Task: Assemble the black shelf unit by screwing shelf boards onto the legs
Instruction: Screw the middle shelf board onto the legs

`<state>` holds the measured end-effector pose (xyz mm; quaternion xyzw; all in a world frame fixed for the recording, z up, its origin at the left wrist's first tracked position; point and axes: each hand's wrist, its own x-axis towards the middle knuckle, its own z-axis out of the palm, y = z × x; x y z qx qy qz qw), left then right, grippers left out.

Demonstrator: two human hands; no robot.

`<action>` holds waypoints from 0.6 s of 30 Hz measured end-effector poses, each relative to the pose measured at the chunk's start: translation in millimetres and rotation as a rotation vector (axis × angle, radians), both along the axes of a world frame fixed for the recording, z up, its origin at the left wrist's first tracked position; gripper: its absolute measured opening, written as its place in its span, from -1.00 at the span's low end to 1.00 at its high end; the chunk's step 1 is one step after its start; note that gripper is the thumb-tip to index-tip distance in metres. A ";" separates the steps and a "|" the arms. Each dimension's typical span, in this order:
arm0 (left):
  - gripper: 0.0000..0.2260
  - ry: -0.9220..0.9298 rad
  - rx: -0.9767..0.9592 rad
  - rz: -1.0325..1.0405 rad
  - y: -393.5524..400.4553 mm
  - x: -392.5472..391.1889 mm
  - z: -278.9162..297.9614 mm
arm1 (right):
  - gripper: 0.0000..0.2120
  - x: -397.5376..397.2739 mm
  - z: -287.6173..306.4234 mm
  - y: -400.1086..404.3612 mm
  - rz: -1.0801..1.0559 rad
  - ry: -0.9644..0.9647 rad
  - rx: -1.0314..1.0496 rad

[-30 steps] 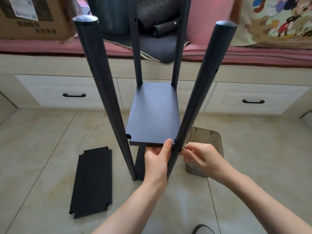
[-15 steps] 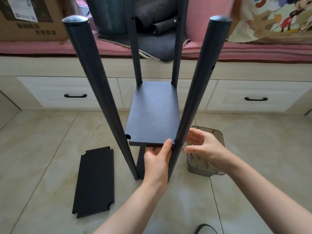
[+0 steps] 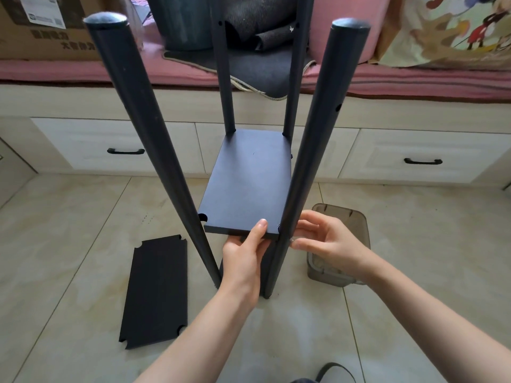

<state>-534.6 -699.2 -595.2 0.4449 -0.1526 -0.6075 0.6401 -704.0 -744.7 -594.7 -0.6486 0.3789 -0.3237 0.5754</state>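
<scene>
A black shelf unit stands on the tiled floor with four upright legs. The near left leg and near right leg rise toward me. A black shelf board sits level between the legs. My left hand grips its front edge near the right corner, thumb on top and fingers underneath. My right hand is against the near right leg at board height, its fingertips pinching a small silvery screw at the leg. The front left notch of the board stands a little off the near left leg.
A loose black shelf board lies flat on the floor to the left. A translucent grey plastic box sits on the floor behind my right hand. White drawers and a pink-cushioned bench run along the back, with a cardboard box on top.
My right hand opened its fingers beside the near right leg, then brought its fingertips back to the leg at board height. My left hand has kept its grip on the board edge.
</scene>
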 end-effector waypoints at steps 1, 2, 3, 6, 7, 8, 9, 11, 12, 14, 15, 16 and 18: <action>-0.83 -0.010 -0.003 0.001 0.4 0.3 -0.3 | -0.61 2.5 -2.5 1.1 -0.008 0.004 -0.029; -0.82 -0.022 -0.007 -0.004 1.1 0.5 -0.6 | -0.61 4.4 -5.0 2.2 -0.016 -0.001 -0.051; -0.82 -0.030 -0.010 -0.013 1.7 0.0 -0.7 | -0.61 5.2 -6.7 3.0 -0.027 -0.012 -0.069; -0.84 -0.018 -0.015 -0.025 1.8 0.5 1.1 | -0.64 5.9 -7.6 8.2 -0.059 -0.022 -0.115; -0.84 -0.004 -0.014 -0.022 1.4 0.8 1.8 | -0.65 7.0 -8.1 12.9 -0.082 0.002 -0.142; -0.84 0.012 -0.014 -0.017 1.0 1.0 2.3 | -0.68 9.0 -9.5 18.9 -0.131 0.046 -0.190; -0.84 0.028 -0.015 -0.010 0.3 0.8 2.4 | -0.73 11.9 -11.5 25.1 -0.213 0.107 -0.260; -0.85 0.035 -0.015 -0.001 -0.1 -0.7 1.9 | -0.87 17.6 -15.1 35.7 -0.405 0.227 -0.416; -0.85 0.031 -0.019 0.000 0.1 -1.5 1.5 | -0.90 19.4 -16.6 38.1 -0.458 0.284 -0.490; -0.85 0.032 -0.027 -0.004 0.6 -3.0 0.9 | -0.78 22.6 -20.0 38.6 -0.479 0.405 -0.596; -0.85 0.034 -0.030 -0.008 0.8 -3.5 0.7 | -0.70 23.9 -22.1 37.6 -0.476 0.475 -0.639; -0.85 0.034 -0.033 -0.012 1.1 -3.7 0.7 | -0.63 24.9 -23.2 36.0 -0.475 0.547 -0.681; -0.85 0.032 -0.036 -0.017 1.8 -3.8 0.8 | -0.56 28.8 -23.7 36.4 -0.469 0.624 -0.678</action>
